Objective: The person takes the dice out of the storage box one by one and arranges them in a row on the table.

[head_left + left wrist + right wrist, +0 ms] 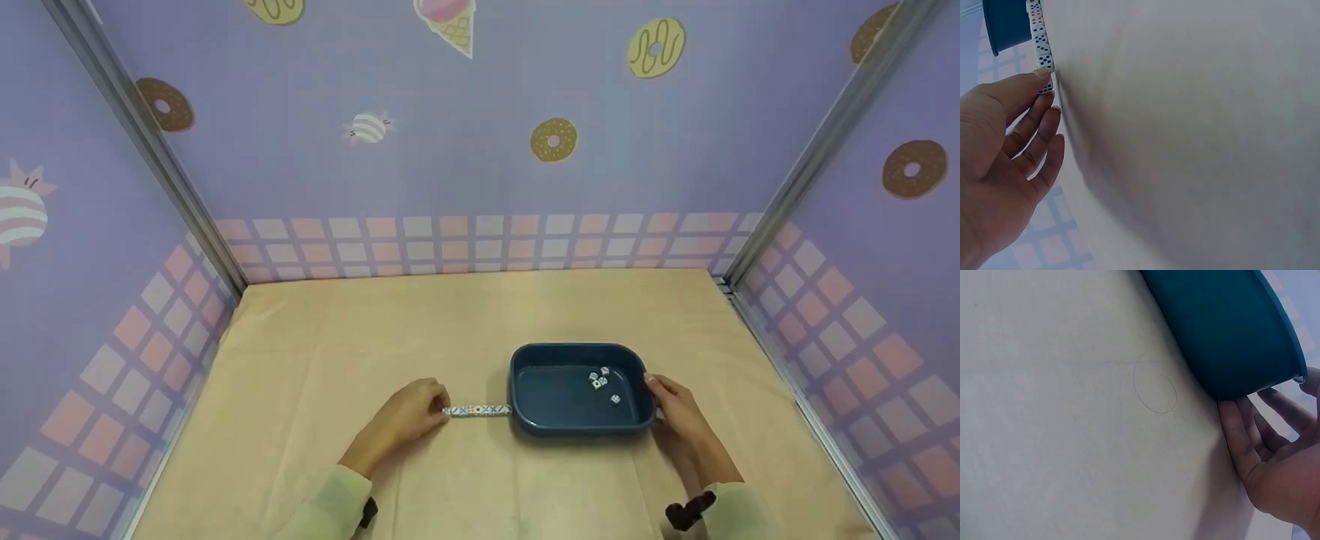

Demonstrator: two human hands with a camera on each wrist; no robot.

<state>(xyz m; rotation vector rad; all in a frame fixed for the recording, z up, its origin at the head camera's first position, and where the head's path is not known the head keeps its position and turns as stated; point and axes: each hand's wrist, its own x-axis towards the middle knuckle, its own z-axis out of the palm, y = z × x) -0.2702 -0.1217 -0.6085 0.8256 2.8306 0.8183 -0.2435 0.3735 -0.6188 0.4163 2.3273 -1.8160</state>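
The row of dice [480, 411] lies on the surface [375, 322] — its left end pinched in the fingers [1054, 159] of the left hand [409, 412], its other end by the blue dish [547, 401], whose right end the right hand [681, 411] grips.

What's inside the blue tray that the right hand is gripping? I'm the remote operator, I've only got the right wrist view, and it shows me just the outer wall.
Observer: In the head view, five loose white dice lie in the blue tray, toward its right end.
Operator: Okay, and what's happening outside it, on the left?
Observer: The left hand pinches the end of a straight row of dice that runs toward the tray.
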